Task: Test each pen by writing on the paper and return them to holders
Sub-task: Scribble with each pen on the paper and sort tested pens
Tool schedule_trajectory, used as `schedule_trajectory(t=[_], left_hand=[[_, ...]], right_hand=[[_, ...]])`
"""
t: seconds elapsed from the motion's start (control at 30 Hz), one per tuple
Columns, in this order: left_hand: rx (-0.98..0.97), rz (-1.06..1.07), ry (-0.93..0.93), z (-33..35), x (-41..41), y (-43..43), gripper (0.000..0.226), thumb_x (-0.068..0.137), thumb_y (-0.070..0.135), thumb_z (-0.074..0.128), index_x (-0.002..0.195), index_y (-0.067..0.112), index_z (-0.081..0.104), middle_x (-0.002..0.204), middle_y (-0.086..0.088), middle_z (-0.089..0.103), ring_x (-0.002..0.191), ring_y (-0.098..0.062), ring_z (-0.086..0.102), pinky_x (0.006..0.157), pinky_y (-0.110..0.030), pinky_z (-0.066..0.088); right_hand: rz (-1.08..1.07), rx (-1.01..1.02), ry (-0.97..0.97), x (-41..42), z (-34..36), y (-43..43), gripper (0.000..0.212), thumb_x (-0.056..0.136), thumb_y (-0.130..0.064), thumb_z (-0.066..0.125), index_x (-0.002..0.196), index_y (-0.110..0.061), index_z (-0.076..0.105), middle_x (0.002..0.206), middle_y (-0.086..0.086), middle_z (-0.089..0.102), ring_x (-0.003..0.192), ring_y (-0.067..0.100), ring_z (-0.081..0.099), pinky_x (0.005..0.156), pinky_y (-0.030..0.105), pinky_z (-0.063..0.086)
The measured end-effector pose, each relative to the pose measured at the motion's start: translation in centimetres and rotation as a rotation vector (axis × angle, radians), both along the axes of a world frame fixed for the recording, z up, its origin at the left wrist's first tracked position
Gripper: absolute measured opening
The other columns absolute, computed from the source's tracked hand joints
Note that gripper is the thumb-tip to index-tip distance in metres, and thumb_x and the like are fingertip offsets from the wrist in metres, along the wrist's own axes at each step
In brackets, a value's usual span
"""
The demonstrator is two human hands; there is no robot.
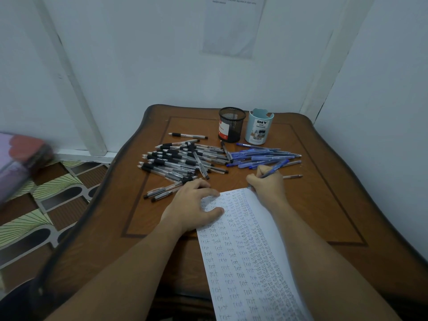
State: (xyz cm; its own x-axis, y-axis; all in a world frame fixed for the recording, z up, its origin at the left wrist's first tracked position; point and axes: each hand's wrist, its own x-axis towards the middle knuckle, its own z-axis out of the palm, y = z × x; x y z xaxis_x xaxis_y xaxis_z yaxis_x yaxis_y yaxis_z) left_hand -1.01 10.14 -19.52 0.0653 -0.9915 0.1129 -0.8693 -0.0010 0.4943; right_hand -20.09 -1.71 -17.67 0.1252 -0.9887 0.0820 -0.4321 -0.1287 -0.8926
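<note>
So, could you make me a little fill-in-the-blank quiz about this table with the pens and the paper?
1. The right hand grips a ____ pen.
2. The left hand rests on the paper, which is covered with the word ____.
3. The black pens lie in a pile to the ____ of the blue pens.
4. The pale blue holder stands to the ____ of the black mesh holder.

Missing words: blue; test; left; right.

Black-gripped pens (176, 162), blue pens (261, 156), black mesh holder (231, 125), pale blue holder (259, 127), brown table (324, 205).
</note>
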Motion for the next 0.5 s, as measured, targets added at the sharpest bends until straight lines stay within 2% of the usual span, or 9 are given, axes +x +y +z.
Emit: schedule_trajectory(t=[0.17, 0.3, 0.4, 0.5], left_hand=[[-0.012, 0.012, 0.009, -0.01, -0.13, 0.06, 0.048, 0.084, 0.062, 0.063, 0.126, 0.04, 0.063, 0.131, 0.019, 0.046, 0.119, -0.002, 0.037, 0.094, -0.028, 0.032], [-0.023, 0.013, 0.023, 0.04, -0.07, 0.14, 0.047, 0.084, 0.06, 0.065, 0.126, 0.038, 0.064, 0.129, 0.018, 0.047, 0.119, -0.003, 0.038, 0.096, -0.03, 0.035], [-0.025, 0.012, 0.02, 0.09, -0.1, 0.17, 0.047, 0.084, 0.06, 0.065, 0.126, 0.038, 0.064, 0.129, 0.018, 0.047, 0.119, -0.003, 0.038, 0.096, -0.03, 0.035], [-0.018, 0.009, 0.018, 0.1, -0.19, 0.18, 0.047, 0.084, 0.06, 0.064, 0.126, 0.039, 0.064, 0.13, 0.018, 0.046, 0.12, -0.003, 0.038, 0.096, -0.029, 0.034]], right_hand=[[0.007, 0.003, -0.03, -0.08, -0.07, -0.03, 0.043, 0.081, 0.002, 0.066, 0.056, -0.017, 0.037, 0.053, 0.003, 0.043, 0.06, 0.021, 0.056, 0.063, 0.037, 0.047], [-0.004, -0.017, -0.059, -0.12, -0.14, -0.04, 0.039, 0.08, 0.003, 0.066, 0.058, -0.015, 0.039, 0.051, 0.001, 0.043, 0.056, 0.015, 0.053, 0.061, 0.034, 0.047], [0.005, -0.018, -0.062, -0.04, -0.21, -0.08, 0.042, 0.08, 0.003, 0.066, 0.057, -0.016, 0.037, 0.054, 0.004, 0.042, 0.06, 0.019, 0.049, 0.062, 0.034, 0.044], [0.001, -0.034, -0.097, -0.22, -0.42, -0.36, 0.043, 0.077, 0.003, 0.066, 0.055, -0.017, 0.036, 0.049, 0.001, 0.04, 0.056, 0.018, 0.05, 0.062, 0.037, 0.045]])
